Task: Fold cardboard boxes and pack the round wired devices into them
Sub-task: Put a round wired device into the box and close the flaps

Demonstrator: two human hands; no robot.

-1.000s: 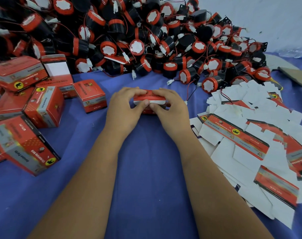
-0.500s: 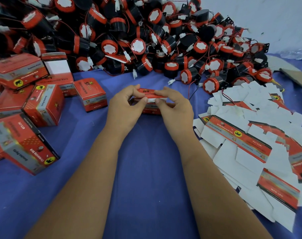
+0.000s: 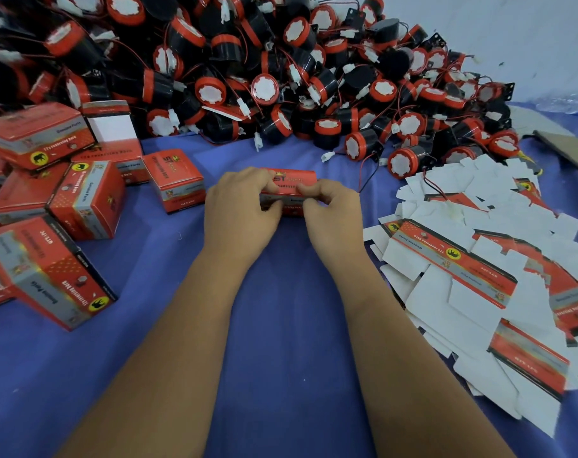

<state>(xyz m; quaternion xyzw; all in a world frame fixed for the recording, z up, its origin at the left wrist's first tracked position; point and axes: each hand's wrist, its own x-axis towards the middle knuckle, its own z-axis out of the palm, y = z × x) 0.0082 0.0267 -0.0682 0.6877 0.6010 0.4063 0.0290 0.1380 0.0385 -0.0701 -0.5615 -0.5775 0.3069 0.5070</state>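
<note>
- Blue cloth covers the worktop (image 3: 281, 325), and both bare forearms reach out over it from the near edge, side by side.
- Just past the wrists, the left hand (image 3: 238, 206) and right hand (image 3: 333, 213) meet on one red cardboard box (image 3: 290, 183), each with fingers curled over its top edge and thumb pinching from the near side.
- That box sits dead ahead on the cloth, its long axis running left to right across the person, one hand at each end, neither plainly nearer. I'd judge a flap is being tucked, though the fingers hide the seam.
- To the right lies a loose heap of flat box blanks (image 3: 479, 276), white side mostly up; the right hand is the closer one for the next blank.
- To the left, finished boxes (image 3: 86, 200) are tumbled at all angles, one with its white lid (image 3: 112, 127) standing open.
- Farthest back, a big pile of round wired devices (image 3: 264, 67), black bodies with red rims, stretches across the worktop well beyond the hands; the next one would be a forward reach.
</note>
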